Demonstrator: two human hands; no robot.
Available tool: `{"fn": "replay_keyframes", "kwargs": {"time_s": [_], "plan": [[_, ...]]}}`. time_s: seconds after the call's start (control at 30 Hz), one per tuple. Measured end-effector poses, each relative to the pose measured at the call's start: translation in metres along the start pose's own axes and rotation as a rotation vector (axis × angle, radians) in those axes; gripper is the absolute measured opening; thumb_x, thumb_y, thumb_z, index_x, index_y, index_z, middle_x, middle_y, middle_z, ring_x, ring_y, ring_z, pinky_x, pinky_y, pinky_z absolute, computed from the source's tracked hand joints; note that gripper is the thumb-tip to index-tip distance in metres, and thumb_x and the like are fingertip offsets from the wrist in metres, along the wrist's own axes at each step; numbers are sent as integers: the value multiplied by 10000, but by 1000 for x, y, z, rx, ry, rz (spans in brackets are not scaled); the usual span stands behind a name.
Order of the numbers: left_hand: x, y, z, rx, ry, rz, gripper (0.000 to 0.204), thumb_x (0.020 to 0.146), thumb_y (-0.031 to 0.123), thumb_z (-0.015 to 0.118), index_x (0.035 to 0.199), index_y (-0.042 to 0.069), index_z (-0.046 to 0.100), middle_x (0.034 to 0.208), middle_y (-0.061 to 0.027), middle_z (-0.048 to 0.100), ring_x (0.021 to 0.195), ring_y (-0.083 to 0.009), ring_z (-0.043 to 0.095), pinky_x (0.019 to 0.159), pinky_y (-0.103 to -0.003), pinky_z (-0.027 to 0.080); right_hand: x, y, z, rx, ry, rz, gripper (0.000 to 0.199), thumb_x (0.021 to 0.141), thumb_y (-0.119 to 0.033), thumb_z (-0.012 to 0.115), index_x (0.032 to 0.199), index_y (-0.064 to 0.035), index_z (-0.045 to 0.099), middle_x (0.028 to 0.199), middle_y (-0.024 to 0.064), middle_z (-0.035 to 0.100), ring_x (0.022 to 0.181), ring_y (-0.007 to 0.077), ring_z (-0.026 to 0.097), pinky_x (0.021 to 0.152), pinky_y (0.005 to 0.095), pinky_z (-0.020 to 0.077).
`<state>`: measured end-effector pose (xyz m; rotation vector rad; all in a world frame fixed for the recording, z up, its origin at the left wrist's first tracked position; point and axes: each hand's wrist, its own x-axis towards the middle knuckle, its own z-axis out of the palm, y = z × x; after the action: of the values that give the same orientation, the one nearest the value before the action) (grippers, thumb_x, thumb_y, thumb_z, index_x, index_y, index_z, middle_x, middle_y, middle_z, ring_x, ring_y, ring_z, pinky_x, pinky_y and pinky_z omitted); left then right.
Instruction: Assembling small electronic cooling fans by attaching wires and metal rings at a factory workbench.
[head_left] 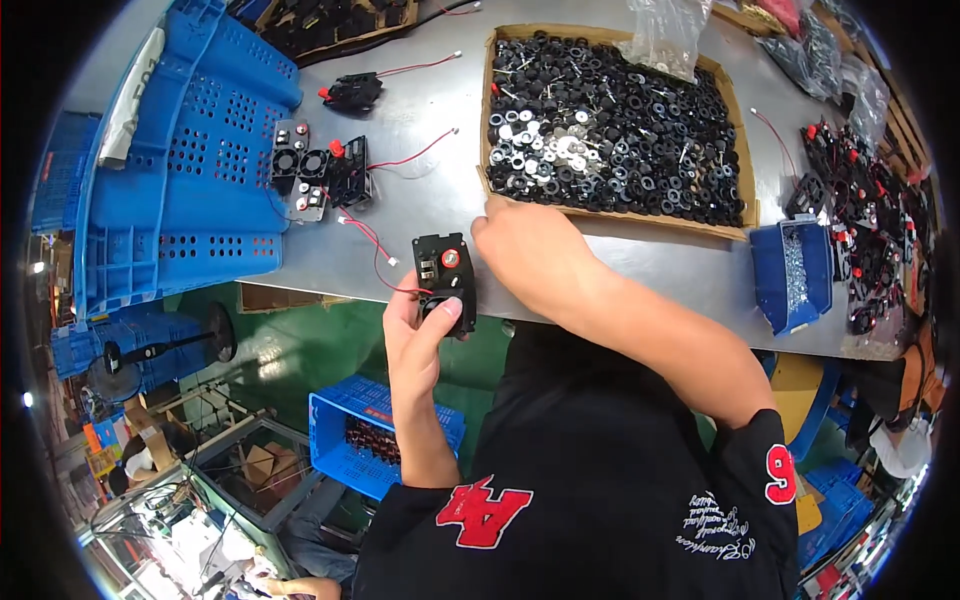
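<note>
My left hand (412, 328) grips a black plastic housing (441, 262) near the table's front edge, thumb across its lower part. A round red-and-silver part and small metal contacts show on its face, and a thin red wire with a white plug (372, 240) trails to the left. My right hand (535, 250) is just right of the housing, by the near left corner of a cardboard tray (748, 170) full of black knobs, rings, washers and screws. Its fingers are curled together; whatever they hold, if anything, is hidden.
Left on the metal table, several fan units (310, 168) lie beside a big blue crate (180, 150), with another black housing (352, 92) behind. A small blue bin (792, 278) of screws and a heap of black-and-red parts (865, 220) are at right. Another blue crate (330, 435) stands below.
</note>
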<state>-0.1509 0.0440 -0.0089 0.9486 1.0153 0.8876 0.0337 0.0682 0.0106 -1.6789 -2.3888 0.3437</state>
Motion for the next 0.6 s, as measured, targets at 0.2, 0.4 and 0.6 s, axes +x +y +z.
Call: {"fn": "replay_keyframes", "kwargs": {"time_s": [0.2, 0.4, 0.6], "plan": [[1, -1, 4, 15, 18, 9, 411, 834, 83, 656, 1218, -5, 542, 919, -31, 629, 717, -88, 580, 574, -235, 475, -11, 12, 10, 96, -27, -71, 138, 713, -54, 636, 814, 33, 602, 807, 192, 605, 785, 349, 651, 699, 399, 528], [0, -1, 20, 66, 3, -5, 383, 841, 48, 663, 1199, -11, 539, 909, -23, 626, 723, -70, 571, 583, -222, 472, -44, 33, -6, 588, -79, 48, 123, 730, -40, 657, 832, 22, 628, 751, 130, 639, 703, 282, 641, 649, 375, 502], [1, -6, 54, 102, -88, -26, 450, 813, -17, 675, 1228, -36, 503, 1017, -48, 626, 870, -88, 597, 782, -236, 494, -79, 22, -5, 1714, 80, 475, 142, 827, -86, 727, 866, 29, 653, 754, 4, 634, 702, 41, 583, 639, 204, 489]]}}
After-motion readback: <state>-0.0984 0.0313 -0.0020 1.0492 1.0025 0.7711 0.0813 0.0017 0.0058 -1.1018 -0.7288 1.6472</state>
